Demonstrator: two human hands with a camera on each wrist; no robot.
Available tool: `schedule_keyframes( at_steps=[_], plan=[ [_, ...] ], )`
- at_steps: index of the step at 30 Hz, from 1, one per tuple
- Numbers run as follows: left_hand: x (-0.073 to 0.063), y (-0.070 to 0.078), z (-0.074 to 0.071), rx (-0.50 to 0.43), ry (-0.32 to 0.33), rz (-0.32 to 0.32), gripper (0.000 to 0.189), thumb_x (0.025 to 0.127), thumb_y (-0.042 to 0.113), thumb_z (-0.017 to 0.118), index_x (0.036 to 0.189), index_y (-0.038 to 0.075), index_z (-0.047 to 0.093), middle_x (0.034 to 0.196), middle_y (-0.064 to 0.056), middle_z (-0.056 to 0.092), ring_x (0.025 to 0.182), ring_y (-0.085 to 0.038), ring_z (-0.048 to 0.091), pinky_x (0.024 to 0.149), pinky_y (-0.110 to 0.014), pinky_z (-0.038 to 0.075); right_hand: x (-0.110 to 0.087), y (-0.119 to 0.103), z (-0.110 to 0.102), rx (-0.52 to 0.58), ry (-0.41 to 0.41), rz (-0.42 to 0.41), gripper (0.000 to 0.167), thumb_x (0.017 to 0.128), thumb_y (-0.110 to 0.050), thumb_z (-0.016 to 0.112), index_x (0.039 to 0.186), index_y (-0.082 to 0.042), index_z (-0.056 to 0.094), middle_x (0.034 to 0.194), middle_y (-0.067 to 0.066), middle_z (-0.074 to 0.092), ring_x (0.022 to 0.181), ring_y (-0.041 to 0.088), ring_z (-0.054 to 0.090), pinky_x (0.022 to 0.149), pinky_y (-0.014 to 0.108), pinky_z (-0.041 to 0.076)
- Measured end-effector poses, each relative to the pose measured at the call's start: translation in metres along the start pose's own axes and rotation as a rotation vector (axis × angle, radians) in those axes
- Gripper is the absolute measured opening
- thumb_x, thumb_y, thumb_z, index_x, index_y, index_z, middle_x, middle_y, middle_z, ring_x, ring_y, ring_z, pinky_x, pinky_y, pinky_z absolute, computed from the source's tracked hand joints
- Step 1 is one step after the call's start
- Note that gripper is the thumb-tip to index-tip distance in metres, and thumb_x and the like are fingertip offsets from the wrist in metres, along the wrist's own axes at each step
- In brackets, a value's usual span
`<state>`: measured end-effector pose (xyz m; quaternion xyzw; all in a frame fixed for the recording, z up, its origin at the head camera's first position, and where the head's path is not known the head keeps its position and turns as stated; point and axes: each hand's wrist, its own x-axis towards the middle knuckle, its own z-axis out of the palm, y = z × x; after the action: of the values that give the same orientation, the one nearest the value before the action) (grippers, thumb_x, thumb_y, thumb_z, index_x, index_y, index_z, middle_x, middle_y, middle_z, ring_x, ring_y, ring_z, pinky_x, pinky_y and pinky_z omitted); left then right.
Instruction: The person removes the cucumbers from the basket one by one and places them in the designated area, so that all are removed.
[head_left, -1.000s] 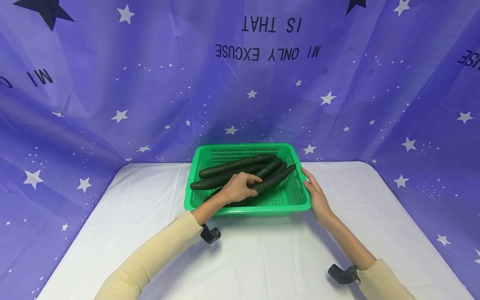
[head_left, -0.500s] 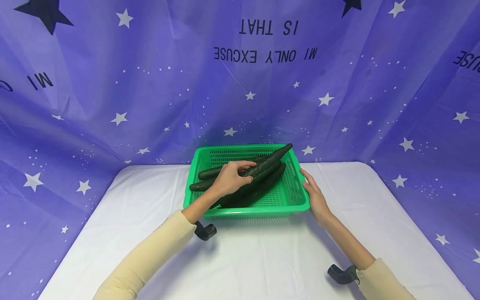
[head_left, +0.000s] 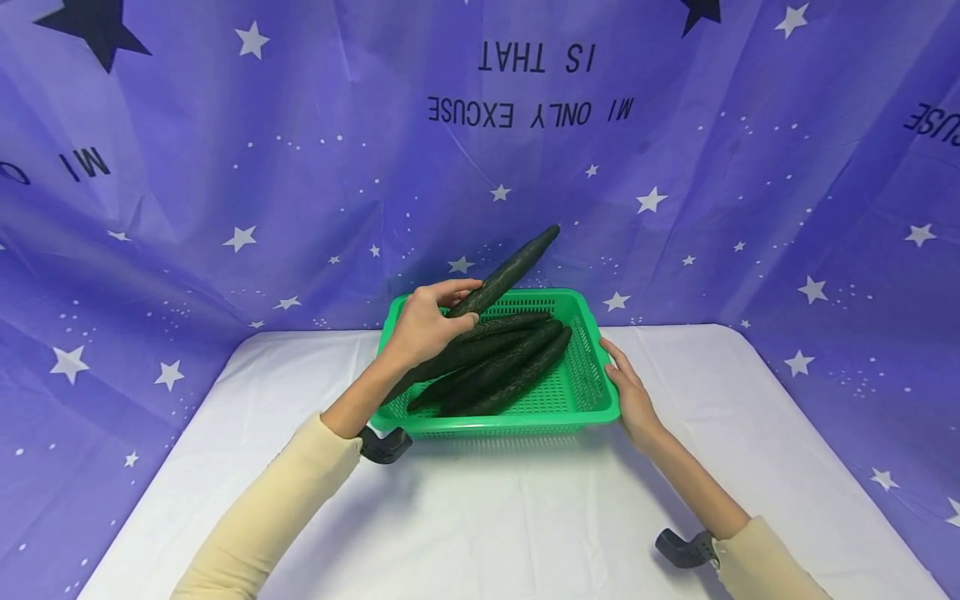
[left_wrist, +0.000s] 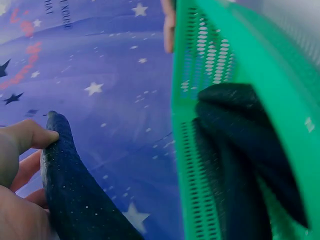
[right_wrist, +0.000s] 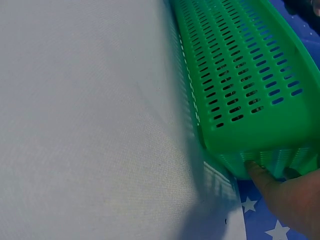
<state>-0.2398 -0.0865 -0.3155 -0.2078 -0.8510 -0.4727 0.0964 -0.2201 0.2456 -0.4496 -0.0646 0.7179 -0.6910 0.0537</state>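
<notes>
My left hand [head_left: 427, 325] holds a long dark green cucumber [head_left: 517, 271] above the left part of a green slotted plastic basket [head_left: 517, 422]. This cucumber is tilted, its far end pointing up and right past the basket's back rim. Thumb and fingers pinch the cucumber [left_wrist: 75, 190] in the left wrist view. Several more cucumbers [head_left: 510, 367] lie together inside the basket, partly hidden by my left hand. My right hand [head_left: 637, 404] rests against the basket's right end. In the right wrist view a finger of it touches the basket's end wall [right_wrist: 300, 157] from outside.
A white cloth [head_left: 510, 508] covers the table under the basket. Close behind the basket hangs a purple curtain [head_left: 420, 192] with stars and lettering. Dark curved wrist mounts [head_left: 386, 446] stick out from both wrists.
The left hand has lifted one cucumber out of the pile, moving up and left with it. The other cucumbers stay in the basket. The right hand has stayed at the basket's right end.
</notes>
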Motion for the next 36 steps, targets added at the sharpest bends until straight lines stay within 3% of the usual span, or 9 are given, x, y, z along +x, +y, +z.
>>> schedule_keyframes(
  at_steps=[5, 11, 17, 27, 32, 36],
  plan=[
    [-0.006, 0.002, -0.025, -0.018, 0.056, -0.024, 0.046, 0.088, 0.009, 0.073, 0.134, 0.013, 0.066, 0.127, -0.014, 0.065, 0.114, -0.03, 0.06, 0.089, -0.045, 0.049, 0.0, 0.001, 0.0, 0.005, -0.001, -0.001, 0.052, 0.111, -0.027, 0.023, 0.162, -0.023, 0.014, 0.156, 0.016, 0.025, 0.109, 0.02, 0.052, 0.083, 0.025, 0.049],
    [-0.016, -0.006, -0.053, -0.042, 0.1, -0.091, 0.048, 0.09, 0.007, 0.072, 0.136, 0.012, 0.064, 0.13, -0.016, 0.062, 0.117, -0.029, 0.057, 0.08, -0.04, 0.048, 0.001, 0.002, -0.001, 0.003, -0.001, -0.001, 0.052, 0.111, -0.03, 0.023, 0.162, -0.023, 0.013, 0.156, 0.017, 0.025, 0.109, 0.021, 0.053, 0.082, 0.025, 0.049],
    [-0.029, -0.024, -0.073, -0.063, 0.126, -0.191, 0.049, 0.092, 0.007, 0.069, 0.14, 0.01, 0.06, 0.134, -0.02, 0.058, 0.119, -0.031, 0.055, 0.082, -0.035, 0.051, 0.001, 0.0, -0.001, 0.001, 0.006, 0.008, 0.052, 0.111, -0.03, 0.024, 0.162, -0.024, 0.014, 0.156, 0.015, 0.025, 0.11, 0.02, 0.051, 0.084, 0.025, 0.048],
    [-0.05, -0.055, -0.091, -0.106, 0.171, -0.311, 0.052, 0.092, 0.005, 0.067, 0.143, 0.003, 0.055, 0.139, -0.027, 0.052, 0.129, -0.037, 0.049, 0.102, -0.048, 0.044, 0.001, -0.001, 0.0, 0.028, -0.004, 0.005, 0.052, 0.112, -0.029, 0.023, 0.163, -0.023, 0.012, 0.152, 0.018, 0.029, 0.103, 0.016, 0.055, 0.081, 0.026, 0.05],
    [-0.061, -0.071, -0.096, -0.145, 0.198, -0.363, 0.055, 0.093, 0.004, 0.066, 0.146, 0.002, 0.05, 0.141, -0.028, 0.049, 0.129, -0.036, 0.047, 0.099, -0.039, 0.046, 0.001, -0.001, 0.001, 0.035, -0.01, -0.001, 0.052, 0.112, -0.029, 0.022, 0.163, -0.022, 0.011, 0.148, 0.02, 0.031, 0.099, 0.014, 0.056, 0.078, 0.025, 0.05],
    [-0.071, -0.086, -0.096, -0.187, 0.215, -0.414, 0.057, 0.095, 0.004, 0.064, 0.149, 0.003, 0.046, 0.14, -0.029, 0.048, 0.123, -0.033, 0.051, 0.085, -0.024, 0.051, 0.001, -0.001, 0.001, 0.028, -0.01, 0.006, 0.052, 0.112, -0.028, 0.022, 0.163, -0.023, 0.011, 0.151, 0.019, 0.029, 0.099, 0.014, 0.055, 0.079, 0.025, 0.05]
  ],
)
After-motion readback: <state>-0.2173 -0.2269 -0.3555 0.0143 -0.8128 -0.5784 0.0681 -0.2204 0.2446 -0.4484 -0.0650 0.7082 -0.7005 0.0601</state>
